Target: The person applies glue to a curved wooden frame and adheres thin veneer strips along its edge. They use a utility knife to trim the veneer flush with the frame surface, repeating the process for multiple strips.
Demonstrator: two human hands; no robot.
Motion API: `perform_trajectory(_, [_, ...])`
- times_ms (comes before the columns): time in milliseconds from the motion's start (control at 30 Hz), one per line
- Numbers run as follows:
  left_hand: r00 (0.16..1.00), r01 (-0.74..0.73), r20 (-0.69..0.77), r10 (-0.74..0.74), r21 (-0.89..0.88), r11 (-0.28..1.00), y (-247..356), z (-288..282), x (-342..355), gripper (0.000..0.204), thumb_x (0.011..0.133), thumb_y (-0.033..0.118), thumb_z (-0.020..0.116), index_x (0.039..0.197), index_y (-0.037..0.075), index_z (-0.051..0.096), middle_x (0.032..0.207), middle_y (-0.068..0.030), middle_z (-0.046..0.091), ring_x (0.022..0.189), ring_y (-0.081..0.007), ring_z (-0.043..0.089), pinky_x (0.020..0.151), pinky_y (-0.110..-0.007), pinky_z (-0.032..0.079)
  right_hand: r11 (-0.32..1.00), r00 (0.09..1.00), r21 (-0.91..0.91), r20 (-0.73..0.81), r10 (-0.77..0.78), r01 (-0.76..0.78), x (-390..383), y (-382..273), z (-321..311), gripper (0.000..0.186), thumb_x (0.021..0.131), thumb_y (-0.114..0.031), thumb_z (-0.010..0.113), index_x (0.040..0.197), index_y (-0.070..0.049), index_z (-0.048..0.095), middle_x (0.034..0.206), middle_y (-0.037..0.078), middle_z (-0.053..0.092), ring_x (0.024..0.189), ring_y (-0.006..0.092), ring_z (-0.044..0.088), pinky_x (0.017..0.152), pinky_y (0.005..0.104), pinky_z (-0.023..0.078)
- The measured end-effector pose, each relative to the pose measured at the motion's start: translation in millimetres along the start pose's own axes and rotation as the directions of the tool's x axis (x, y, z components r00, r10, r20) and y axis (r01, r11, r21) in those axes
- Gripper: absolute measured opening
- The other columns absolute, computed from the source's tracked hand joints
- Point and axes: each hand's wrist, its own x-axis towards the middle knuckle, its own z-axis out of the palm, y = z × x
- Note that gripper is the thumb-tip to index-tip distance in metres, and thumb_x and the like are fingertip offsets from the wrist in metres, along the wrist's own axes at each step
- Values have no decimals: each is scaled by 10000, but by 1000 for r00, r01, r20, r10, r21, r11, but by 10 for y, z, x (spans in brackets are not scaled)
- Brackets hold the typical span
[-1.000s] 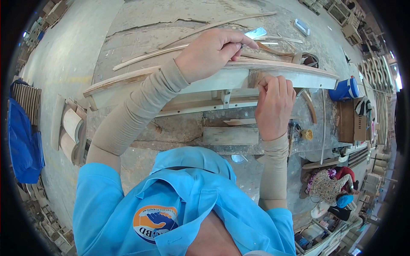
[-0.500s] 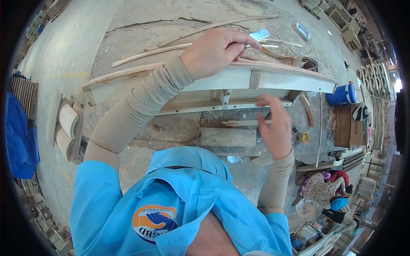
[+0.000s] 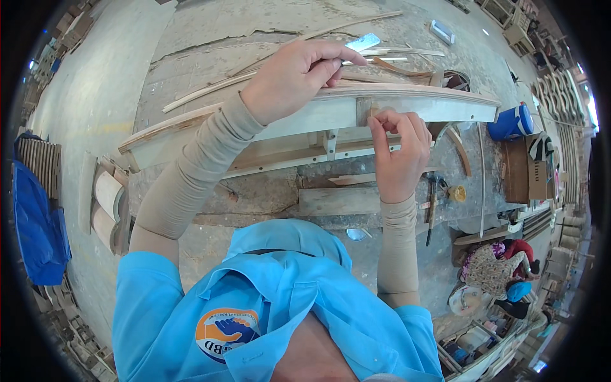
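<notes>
A long, slightly curved pale wooden frame [image 3: 305, 112] lies across in front of me, with a brownish patch [image 3: 364, 108] on its front face. My left hand [image 3: 289, 81] is closed on a metal-bladed scraper [image 3: 362, 42] just above the frame's top edge. My right hand [image 3: 399, 147] is at the brown patch, fingers bent and drawn together; what they hold, if anything, is too small to make out.
Thin wooden strips [image 3: 210, 87] lie behind the frame. A hammer [image 3: 431, 210], yellow container [image 3: 457, 193] and board [image 3: 337, 201] lie nearer. Right are a blue cooler [image 3: 510, 124] and a crouching co-worker [image 3: 493, 267]. Left are curved pieces [image 3: 108, 194] and a blue tarp [image 3: 39, 216].
My right hand dropped away from the frame half a second ago and is now back up at the patch. My left hand, still holding the scraper, has shifted slightly left.
</notes>
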Motion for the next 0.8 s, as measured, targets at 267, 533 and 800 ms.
perform_trajectory(267, [1000, -31, 2, 31, 44, 999, 27, 13, -14, 364, 993, 0, 429, 1265, 60, 663, 847, -14, 553, 797, -94, 531, 805, -248, 507, 987, 957, -137, -268, -113, 78, 308, 387, -194, 162, 905, -150, 667, 1061, -108, 655, 992, 44, 639, 1000, 258, 574, 926, 394, 384])
perform_trajectory(533, [997, 14, -76, -12, 27, 1000, 76, 47, 15, 450, 1013, 70, 467, 1460, 116, 487, 878, -11, 562, 814, -85, 538, 809, -244, 510, 931, 957, -222, 29, -289, 288, 758, 1076, -299, 208, 975, -258, 572, 947, -102, 707, 914, 35, 659, 943, 245, 597, 977, 418, 379])
perform_trajectory(800, [838, 47, -504, 209, 449, 892, 265, 279, -221, 459, 1015, 74, 481, 1474, 58, 454, 888, -18, 589, 773, -72, 536, 731, -225, 466, 950, 949, -84, -71, -306, 300, 732, 1116, -160, 204, 952, -236, 596, 830, -94, 677, 797, 24, 627, 790, 228, 579, 815, 358, 396])
